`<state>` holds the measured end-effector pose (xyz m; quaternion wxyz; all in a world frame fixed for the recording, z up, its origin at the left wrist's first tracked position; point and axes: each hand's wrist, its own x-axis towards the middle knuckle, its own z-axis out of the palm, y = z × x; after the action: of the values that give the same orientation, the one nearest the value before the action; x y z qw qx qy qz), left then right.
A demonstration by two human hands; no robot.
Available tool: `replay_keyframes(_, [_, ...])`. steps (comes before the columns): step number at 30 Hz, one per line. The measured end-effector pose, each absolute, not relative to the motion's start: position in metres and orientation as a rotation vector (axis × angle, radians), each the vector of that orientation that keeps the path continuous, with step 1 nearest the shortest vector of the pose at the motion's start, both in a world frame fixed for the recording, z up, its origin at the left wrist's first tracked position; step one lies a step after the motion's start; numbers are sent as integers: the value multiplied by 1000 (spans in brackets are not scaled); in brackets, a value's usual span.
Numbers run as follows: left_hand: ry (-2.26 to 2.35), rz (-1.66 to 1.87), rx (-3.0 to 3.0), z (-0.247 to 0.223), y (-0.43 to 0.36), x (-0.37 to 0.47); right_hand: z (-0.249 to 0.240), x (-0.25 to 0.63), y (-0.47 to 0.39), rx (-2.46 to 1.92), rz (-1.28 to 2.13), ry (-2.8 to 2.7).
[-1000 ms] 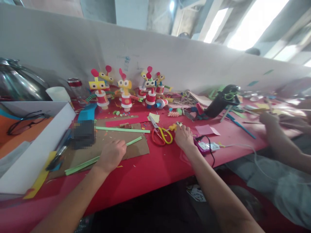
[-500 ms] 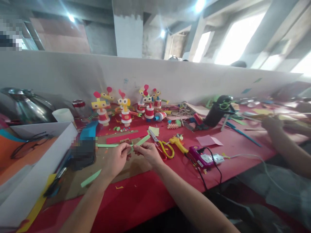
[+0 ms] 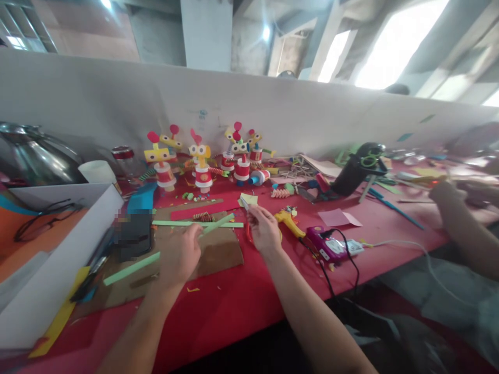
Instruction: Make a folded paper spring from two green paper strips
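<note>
My left hand (image 3: 182,255) is over the brown cardboard (image 3: 222,254), its fingers closed on a pale green paper strip (image 3: 128,269) that runs diagonally beneath it. A second green paper strip (image 3: 234,225) lies level across the cardboard and crosses the first. My right hand (image 3: 265,228) is closed on the scissors (image 3: 245,203); their blades point up and away, and the hand covers most of the handles. Beyond both hands are a coiled paper spring (image 3: 202,217), a red paper strip (image 3: 187,213) and a small yellow paper (image 3: 250,199).
Several paper-cup figures (image 3: 202,176) stand along the white partition (image 3: 312,114). A yellow glue gun (image 3: 290,223) and purple power strip (image 3: 327,243) with cables lie right. Left are a phone (image 3: 134,239) and white box (image 3: 58,291). Another person's hand (image 3: 448,197) is at far right.
My right hand has left the green strips and moved right onto the scissors. My left hand has shifted slightly left and down. The level strip now shows across the cardboard.
</note>
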<state>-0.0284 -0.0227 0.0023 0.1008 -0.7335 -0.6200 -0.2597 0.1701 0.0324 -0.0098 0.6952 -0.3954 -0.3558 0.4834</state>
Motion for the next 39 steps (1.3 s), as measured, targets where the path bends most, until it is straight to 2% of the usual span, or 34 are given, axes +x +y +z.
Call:
replay_keyframes(2, [-1764, -674, -2138, 2, -22, -34, -8, 174, 32, -925, 877, -947])
replay_keyframes(8, [-1455, -570, -2352, 10, -25, -34, -12, 154, 14, -951, 378, -1957])
replay_keyframes(19, [-1567, -954, -2184, 7, -18, -52, -18, 156, 12, -982, 226, -2124])
replay_keyframes(24, [-1783, -1667, -1739, 5, -17, -48, -19, 147, 8, -969, 359, -1818])
replay_keyframes(28, [-2259, -2426, -2040, -1, -12, -31, -18, 139, 2, -922, 484, -1724])
replay_keyframes(31, [-2273, -2998, -1926, -4, -11, -21, -17, 133, -5, -916, 535, -1765])
replay_keyframes(33, [-2231, -3185, -1854, -4, -12, -19, -17, 131, -9, -897, 620, -1820])
replay_keyframes(36, [-2287, -3043, -2097, -1, -15, -20, -15, 130, -11, -901, 840, -1764])
replay_keyframes(39, [-2393, -2403, -2553, 4, -18, -22, -15, 131, -6, -851, 1142, -1543])
